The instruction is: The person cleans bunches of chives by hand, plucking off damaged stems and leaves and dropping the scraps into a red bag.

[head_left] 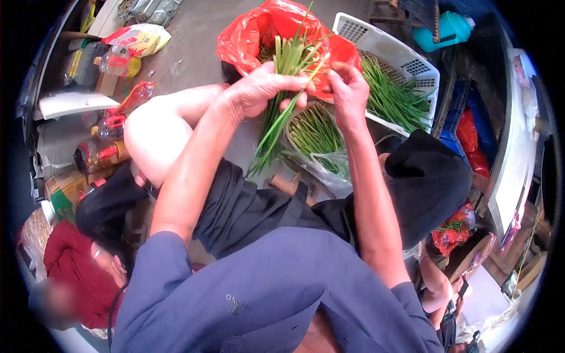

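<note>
Left hand [262, 88]: grip closed around a bundle of green stalks [286, 56], held centrally, beyond the lap. Right hand [351, 91]: just right of the bundle, fingers bent; cannot tell whether its grip is clamped on a stalk. Red plastic bag [240, 42]: open, far side. Clear plastic bag [331, 176]: stalks inside, nearer. White crate [353, 26]: far right, holding long greens [394, 100].

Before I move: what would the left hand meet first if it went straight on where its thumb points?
Past the green stalks it grips, the left hand would probably meet the right hand first, though depth is unclear in this single view.
</note>
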Tool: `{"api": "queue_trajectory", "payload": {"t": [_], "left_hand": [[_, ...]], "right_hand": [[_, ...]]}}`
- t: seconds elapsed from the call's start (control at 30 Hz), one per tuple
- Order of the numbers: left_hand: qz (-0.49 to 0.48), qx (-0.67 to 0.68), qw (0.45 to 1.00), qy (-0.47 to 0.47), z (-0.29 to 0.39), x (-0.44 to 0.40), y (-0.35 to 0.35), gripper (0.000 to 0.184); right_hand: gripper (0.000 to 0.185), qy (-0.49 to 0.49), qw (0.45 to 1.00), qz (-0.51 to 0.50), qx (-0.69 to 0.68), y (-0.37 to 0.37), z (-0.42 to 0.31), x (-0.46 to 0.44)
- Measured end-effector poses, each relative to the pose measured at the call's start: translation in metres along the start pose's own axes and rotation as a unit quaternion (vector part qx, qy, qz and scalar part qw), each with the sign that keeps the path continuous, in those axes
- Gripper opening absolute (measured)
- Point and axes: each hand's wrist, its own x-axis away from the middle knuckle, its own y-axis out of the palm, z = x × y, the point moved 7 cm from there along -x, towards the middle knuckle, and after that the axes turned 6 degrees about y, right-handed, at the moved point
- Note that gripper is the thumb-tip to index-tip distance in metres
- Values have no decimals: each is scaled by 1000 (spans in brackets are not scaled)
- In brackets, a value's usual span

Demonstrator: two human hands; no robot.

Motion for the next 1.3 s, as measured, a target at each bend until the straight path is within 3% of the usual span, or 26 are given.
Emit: {"api": "queue_trajectory", "payload": {"t": [0.17,0.23,0.27,0.3,0.37,0.43,0.47,0.6,0.77,0.87,1.0,1.03,1.13,1.3], "left_hand": [[36,27,998,51,25,10,-11,21],[37,30,995,90,37,13,-12,22],[39,33,995,89,38,15,-14,22],[57,42,993,98,40,16,-18,21],[91,62,987,114,45,14,-24,20],[108,95,984,108,48,12,-21,19],[103,108,982,116,49,11,-22,19],[138,88,979,117,47,9,-31,16],[174,60,979,82,37,7,-36,15],[194,53,978,59,36,7,-37,12],[198,56,977,48,36,6,-38,13],[201,56,977,45,36,6,-37,13],[211,48,975,48,38,6,-35,14],[221,27,974,53,34,6,-38,17]], "right_hand": [[21,-11,998,-41,36,26,-15,-10],[20,50,992,-30,114,10,7,-14],[21,-12,986,-10,166,-1,14,-13],[21,-9,986,-12,168,-11,27,-9],[26,156,976,-25,152,-32,72,11],[32,224,963,-25,145,-41,108,28],[33,254,944,-20,208,-45,121,34],[26,252,917,-65,304,-55,178,37],[20,253,885,-48,389,-76,231,32],[20,216,861,-77,454,-64,239,30],[22,219,856,-156,442,-36,245,39],[22,222,855,-158,441,-31,244,43],[25,114,831,-143,525,-18,233,51],[21,112,837,-165,509,-18,229,49]]}}
